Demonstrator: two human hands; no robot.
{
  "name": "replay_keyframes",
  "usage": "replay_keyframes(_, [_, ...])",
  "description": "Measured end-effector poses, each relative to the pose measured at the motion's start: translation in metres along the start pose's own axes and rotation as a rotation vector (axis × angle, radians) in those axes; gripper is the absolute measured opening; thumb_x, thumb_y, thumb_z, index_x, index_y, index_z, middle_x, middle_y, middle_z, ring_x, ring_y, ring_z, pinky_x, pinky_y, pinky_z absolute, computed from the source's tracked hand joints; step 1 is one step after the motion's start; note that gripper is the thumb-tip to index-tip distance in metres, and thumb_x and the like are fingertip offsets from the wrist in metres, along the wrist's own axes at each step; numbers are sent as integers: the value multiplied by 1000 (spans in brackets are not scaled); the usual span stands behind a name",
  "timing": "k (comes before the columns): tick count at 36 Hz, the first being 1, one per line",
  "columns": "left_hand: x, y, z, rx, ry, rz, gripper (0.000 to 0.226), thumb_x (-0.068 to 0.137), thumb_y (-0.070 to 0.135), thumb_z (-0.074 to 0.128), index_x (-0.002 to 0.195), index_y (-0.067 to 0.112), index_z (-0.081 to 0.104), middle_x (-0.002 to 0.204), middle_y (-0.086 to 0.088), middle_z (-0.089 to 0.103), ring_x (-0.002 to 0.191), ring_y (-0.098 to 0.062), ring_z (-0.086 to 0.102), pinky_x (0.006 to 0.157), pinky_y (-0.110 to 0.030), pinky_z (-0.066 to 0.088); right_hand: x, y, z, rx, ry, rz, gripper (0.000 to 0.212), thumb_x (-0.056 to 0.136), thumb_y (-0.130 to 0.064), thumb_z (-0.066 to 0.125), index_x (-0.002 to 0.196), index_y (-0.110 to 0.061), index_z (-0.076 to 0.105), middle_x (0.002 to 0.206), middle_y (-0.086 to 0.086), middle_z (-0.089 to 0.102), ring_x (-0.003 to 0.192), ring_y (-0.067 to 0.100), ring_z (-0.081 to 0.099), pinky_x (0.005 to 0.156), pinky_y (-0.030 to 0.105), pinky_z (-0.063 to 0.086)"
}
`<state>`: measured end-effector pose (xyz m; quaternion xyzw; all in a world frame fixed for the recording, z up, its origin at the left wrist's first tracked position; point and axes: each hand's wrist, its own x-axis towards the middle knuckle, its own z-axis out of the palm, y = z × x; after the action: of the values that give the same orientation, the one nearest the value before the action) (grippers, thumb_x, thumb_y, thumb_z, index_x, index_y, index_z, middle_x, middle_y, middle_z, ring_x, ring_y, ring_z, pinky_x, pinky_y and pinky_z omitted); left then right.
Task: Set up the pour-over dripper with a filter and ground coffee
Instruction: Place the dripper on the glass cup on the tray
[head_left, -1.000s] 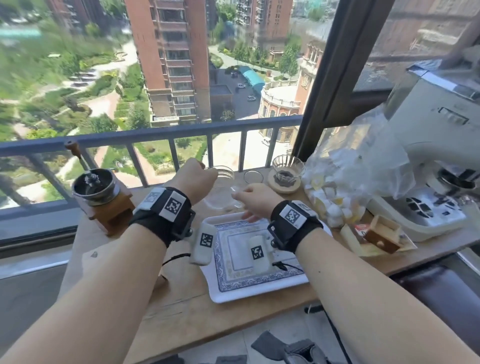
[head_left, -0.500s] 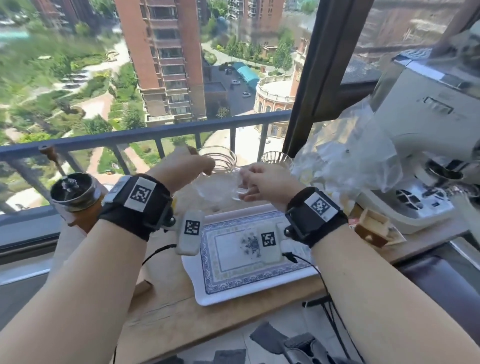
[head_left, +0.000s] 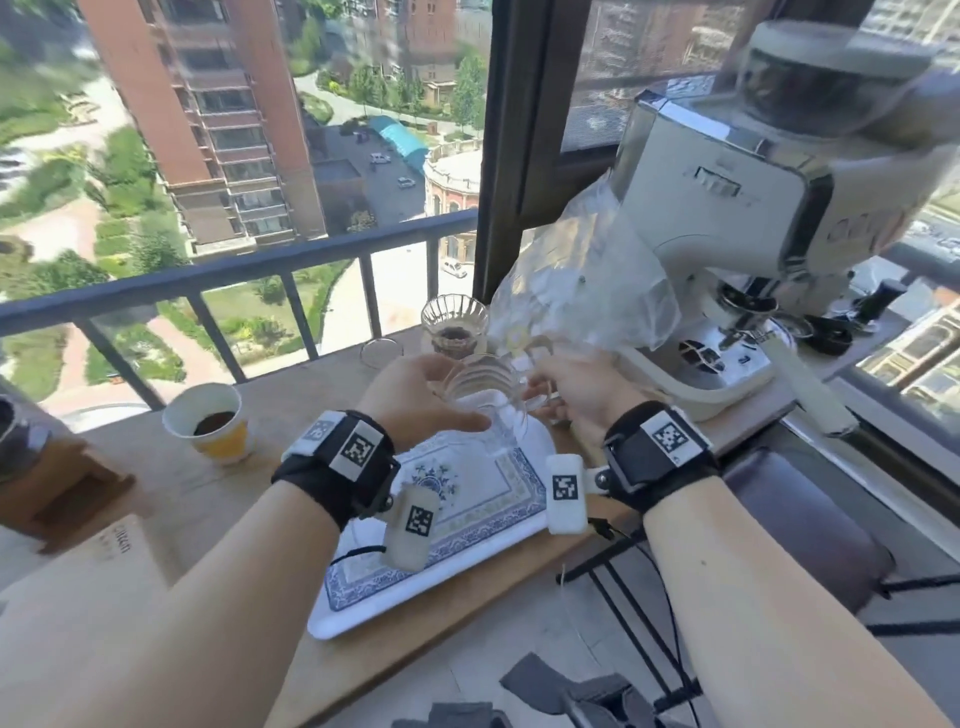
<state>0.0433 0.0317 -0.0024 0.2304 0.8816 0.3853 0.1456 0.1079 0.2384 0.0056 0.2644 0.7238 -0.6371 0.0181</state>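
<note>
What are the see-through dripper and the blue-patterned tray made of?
The dripper looks like clear ribbed glass, possibly plastic: the tray shows through it. The tray is glossy white with blue print, melamine or glazed ceramic; I cannot tell which.

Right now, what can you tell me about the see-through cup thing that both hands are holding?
The glass dripper is clear, with curved ribs round its wall and an open top facing up. It is held upright over the far end of the blue-patterned tray. The left hand curls round its left side and the right hand grips the handle on its right. Whether anything is inside, I cannot tell.
</note>
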Motion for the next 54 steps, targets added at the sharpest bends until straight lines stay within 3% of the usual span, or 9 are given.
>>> replay_keyframes(8, [-5,-24,27,24,5,-91,86,62,47,96,137,22,62,131,8,67,112,-12,64,98,-31,49,10,27,11,-185,-30,58,15,100,-3,57,89,-4,67,97,11,61,89,21,62,93,42,57])
replay_keyframes(13, [-7,-30,33,21,2,-129,83,61,47,96,132,21,62,124,8,67,109,-13,63,92,-29,48,15,37,16,-253,6,88,9,94,-10,62,97,-10,71,82,2,67,73,16,64,74,37,58])
replay_keyframes(18, [-7,-29,36,26,-8,-161,78,58,48,97,123,23,63,116,8,66,103,-11,63,88,-31,51,8,37,17,-438,8,37,25,90,-14,64,108,1,73,95,12,68,89,26,60,98,52,55])
replay_keyframes(25, [-10,-27,38,36,-50,-165,82,58,47,97,127,24,59,118,10,64,105,-11,62,88,-29,49,-6,20,15,-661,55,-51,19,93,-17,51,82,-8,63,73,7,55,71,25,52,73,40,50])
replay_keyframes(33, [-5,-8,17,-51,-198,-146,104,57,73,85,141,19,54,127,5,66,109,-10,64,100,-35,51,2,-38,12,-587,-40,-198,19,102,-17,54,116,-11,66,89,6,68,77,18,65,75,32,59])
replay_keyframes(37, [-8,1,14,-41,-203,-110,60,78,62,76,124,25,65,119,6,71,103,-8,66,101,-37,53,18,-38,20,-643,-149,-72,33,108,-10,44,138,-13,56,88,9,64,67,16,59,53,19,53])
replay_keyframes(40, [-12,5,15,-1,-188,-78,17,89,54,68,91,39,63,104,7,71,98,-12,68,95,-38,56,28,-29,26,-693,-206,9,45,105,-2,43,147,-16,50,106,14,65,79,23,63,72,32,59])
replay_keyframes(48, [-11,15,19,-60,-166,-113,15,100,37,61,86,33,66,101,-2,76,99,-20,72,97,-46,57,42,-10,13,-607,-213,140,41,104,3,42,144,-5,52,143,22,57,126,45,62,107,50,52])
replay_keyframes(54, [-4,31,21,-149,-86,-111,4,99,25,64,96,23,67,100,-6,76,95,-22,74,93,-44,60,39,-2,-9,-497,-97,62,33,97,3,55,130,4,63,128,26,68,114,36,70,98,42,58])
